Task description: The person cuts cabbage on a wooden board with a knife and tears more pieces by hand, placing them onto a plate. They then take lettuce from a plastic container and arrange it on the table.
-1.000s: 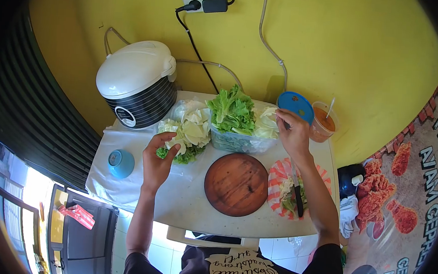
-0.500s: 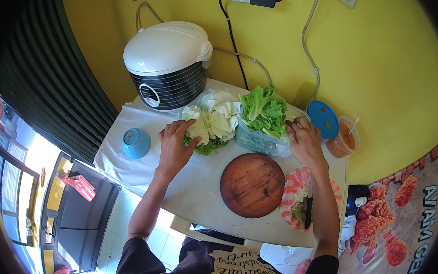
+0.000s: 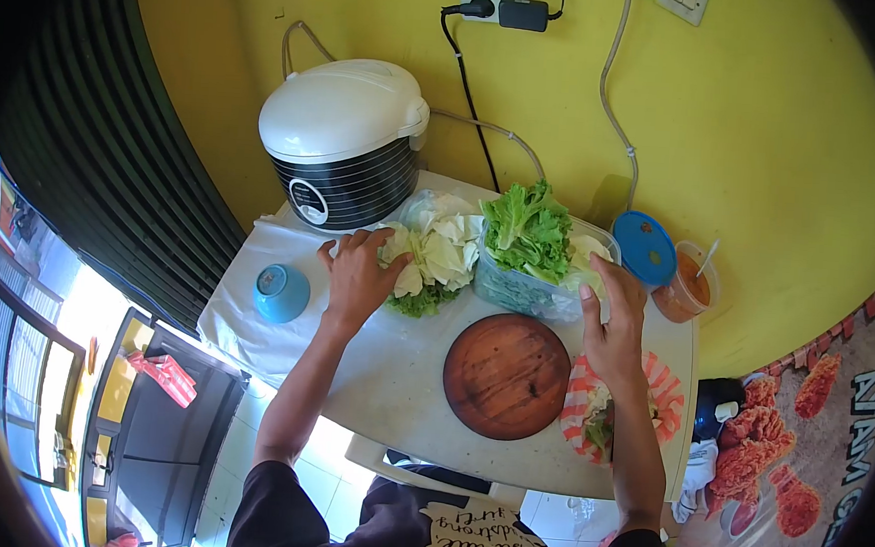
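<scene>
My left hand [image 3: 362,281] has its fingers spread at the left edge of a pile of pale cabbage leaves [image 3: 444,254]. Green lettuce [image 3: 424,300] shows under that pile. My right hand [image 3: 614,329] is by the right end of a clear plastic container [image 3: 536,298], thumb and fingers apart. Leafy lettuce [image 3: 527,229] rises out of this container, with a pale cabbage piece [image 3: 589,253] beside it. In front of the container lies a round wooden cutting board [image 3: 506,376]. My right forearm partly covers a red-and-white striped wrapper [image 3: 578,397] holding chopped vegetables [image 3: 600,429].
A rice cooker [image 3: 345,148] stands at the back left of the table [image 3: 380,390]. Nearer on the left is an upturned blue bowl [image 3: 282,293]. A blue lid [image 3: 645,246] and a tub of orange sauce [image 3: 685,287] sit at the back right, close to the wall.
My right hand has drawn down from the container's right end, and its fingers have spread. The left hand remains at the cabbage pile. The view has shifted slightly.
</scene>
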Tool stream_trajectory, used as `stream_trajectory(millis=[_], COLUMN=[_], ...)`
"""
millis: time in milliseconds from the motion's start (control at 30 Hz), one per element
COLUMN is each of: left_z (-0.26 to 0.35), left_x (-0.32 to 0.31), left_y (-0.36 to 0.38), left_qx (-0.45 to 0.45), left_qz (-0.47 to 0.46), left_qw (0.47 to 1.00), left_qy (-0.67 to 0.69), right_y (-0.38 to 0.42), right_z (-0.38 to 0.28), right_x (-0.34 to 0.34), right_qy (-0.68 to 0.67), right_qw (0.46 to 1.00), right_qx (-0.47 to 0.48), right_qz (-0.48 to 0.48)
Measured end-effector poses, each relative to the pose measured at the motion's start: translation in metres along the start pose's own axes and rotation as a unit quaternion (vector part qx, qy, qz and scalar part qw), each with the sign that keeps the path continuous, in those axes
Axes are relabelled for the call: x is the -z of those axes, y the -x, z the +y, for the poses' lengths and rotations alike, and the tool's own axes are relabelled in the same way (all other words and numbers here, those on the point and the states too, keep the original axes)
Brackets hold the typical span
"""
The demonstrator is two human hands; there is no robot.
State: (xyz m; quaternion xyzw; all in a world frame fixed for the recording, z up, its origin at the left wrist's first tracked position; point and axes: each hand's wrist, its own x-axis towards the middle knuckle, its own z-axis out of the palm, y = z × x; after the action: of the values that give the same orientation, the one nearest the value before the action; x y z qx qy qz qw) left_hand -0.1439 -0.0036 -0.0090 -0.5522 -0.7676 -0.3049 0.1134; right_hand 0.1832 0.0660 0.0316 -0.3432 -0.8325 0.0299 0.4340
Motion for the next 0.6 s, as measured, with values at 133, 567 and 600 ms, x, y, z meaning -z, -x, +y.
stream_trajectory(millis=[133,567,600], left_z=[-0.009,0.029,0.035], left_x=[0.004,0.042,0.042], left_y=[-0.003,0.006,0.01], left_qx=[0.005,0.09,0.092], left_qz=[0.018,-0.028,-0.098], left_qw=[0.998,0.872,0.781], left_qy=[0.059,0.481,0.61], right_y=[0.011,0.014,0.013], right_z=[-0.008,-0.037,-0.041], right_x=[0.011,0.008,0.004], right_qy=[-0.018,-0.143,-0.184], right_qw=[1.0,0.989,0.982], right_qx=[-0.01,-0.026,-0.034], right_qz=[-0.005,-0.015,-0.031])
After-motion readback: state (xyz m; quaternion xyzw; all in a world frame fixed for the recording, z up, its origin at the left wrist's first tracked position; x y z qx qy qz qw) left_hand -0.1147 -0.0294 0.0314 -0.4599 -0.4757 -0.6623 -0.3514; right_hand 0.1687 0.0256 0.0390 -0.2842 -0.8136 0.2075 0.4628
